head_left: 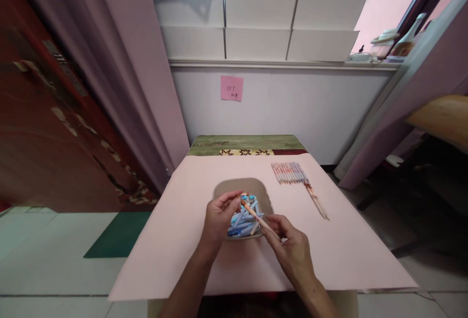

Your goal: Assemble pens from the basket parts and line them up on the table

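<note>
Over a grey-beige bin (pixel 268 201), my right hand (pixel 290 242) grips a cream pen (pixel 256 215) by its lower part. The pen slants up to the left, with its brown end close to my left fingertips. My left hand (pixel 220 213) is closed in a pinch on a small orange-brown pen part (pixel 244 195); its exact shape is too small to make out. Inside the bin lie several loose blue and light-blue pen pieces (pixel 239 225). To the right, several pens (pixel 288 173) lie side by side in a row, and cream pens (pixel 317 201) lie slanted below it.
A pale pink sheet (pixel 175 240) covers most of the table, whose green patterned far edge (pixel 248 141) meets the wall. A pink note (pixel 231 88) is stuck there, below stacked white boxes (pixel 259 11). Purple curtains (pixel 146 65) and a reddish-brown door (pixel 54 128) stand at left.
</note>
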A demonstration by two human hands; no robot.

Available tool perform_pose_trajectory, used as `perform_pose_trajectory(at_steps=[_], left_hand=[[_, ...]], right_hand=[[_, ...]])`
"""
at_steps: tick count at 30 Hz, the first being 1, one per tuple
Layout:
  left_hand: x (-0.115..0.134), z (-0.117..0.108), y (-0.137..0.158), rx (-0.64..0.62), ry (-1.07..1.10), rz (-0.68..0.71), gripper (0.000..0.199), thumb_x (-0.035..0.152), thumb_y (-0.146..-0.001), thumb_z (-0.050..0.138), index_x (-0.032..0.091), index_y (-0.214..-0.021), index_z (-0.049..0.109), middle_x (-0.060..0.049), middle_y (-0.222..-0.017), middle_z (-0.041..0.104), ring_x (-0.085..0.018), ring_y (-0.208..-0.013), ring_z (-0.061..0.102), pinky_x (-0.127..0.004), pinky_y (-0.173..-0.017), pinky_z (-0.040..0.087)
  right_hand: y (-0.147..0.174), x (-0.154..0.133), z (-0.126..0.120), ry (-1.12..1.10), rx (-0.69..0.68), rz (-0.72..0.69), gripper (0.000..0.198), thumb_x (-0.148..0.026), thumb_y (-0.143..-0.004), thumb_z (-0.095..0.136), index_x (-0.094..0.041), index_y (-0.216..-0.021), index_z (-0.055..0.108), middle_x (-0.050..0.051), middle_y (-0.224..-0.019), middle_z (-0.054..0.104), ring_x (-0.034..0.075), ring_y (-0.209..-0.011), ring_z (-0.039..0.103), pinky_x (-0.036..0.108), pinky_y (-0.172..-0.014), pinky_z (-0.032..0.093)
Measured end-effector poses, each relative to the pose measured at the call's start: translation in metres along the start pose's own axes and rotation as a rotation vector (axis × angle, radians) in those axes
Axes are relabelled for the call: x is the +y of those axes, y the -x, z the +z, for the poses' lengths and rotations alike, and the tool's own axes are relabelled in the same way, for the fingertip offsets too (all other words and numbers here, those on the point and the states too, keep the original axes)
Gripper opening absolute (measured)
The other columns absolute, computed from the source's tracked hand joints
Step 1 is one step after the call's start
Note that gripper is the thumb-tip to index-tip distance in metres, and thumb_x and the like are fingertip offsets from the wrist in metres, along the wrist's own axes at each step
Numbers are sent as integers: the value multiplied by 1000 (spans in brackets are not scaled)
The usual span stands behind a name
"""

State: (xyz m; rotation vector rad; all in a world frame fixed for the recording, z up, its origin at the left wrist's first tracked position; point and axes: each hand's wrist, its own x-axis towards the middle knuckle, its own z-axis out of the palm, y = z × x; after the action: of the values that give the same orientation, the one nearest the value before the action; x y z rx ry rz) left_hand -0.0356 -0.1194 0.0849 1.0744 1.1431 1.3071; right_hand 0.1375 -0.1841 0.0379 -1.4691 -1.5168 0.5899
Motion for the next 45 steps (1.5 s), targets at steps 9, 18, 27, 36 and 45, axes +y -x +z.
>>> perform_pose_trajectory(at_steps=[9,18,27,36,45], left_hand=[[1,4,3,-51,-68,34,26,29,-69,72,15,-91,74,-4,-70,69,-15,-65,62,-24,-61,49],[7,-11,-7,119,-105,122,56,38,-67,73,17,-117,58,-9,-109,65,-16,-77,65,-28,-71,52],[-66,-126,-18,470,-582,-113,59,53,-68,64,15,-114,61,-4,-73,66,-24,-69,64,-38,-68,51],[-89,-133,-8,472,-868,-9,44,51,-74,55,19,-103,66,-5,-86,65,-24,-77,62,-35,-70,49],[-96,-136,-8,448,-896,61,35,48,-75,55,21,-95,66,-4,-94,64,-22,-78,60,-34,-72,48]], right_hand=[[-1,-2,2,254,42,-119,20,-39,-88,56,-24,-83,68,0,-79,68,13,-65,62,20,-57,42],[-8,15,-8,255,186,-104,24,-39,-90,53,-21,-86,69,1,-77,67,12,-65,60,20,-60,43],[-47,99,-73,720,238,442,30,-44,-88,48,-26,-99,69,2,-95,71,17,-80,65,25,-61,41],[-79,120,-71,874,61,561,31,-37,-90,42,-24,-97,69,8,-99,70,23,-87,65,31,-68,44],[-90,125,-72,934,44,569,32,-38,-92,40,-23,-99,67,8,-101,68,24,-90,65,31,-69,45]])
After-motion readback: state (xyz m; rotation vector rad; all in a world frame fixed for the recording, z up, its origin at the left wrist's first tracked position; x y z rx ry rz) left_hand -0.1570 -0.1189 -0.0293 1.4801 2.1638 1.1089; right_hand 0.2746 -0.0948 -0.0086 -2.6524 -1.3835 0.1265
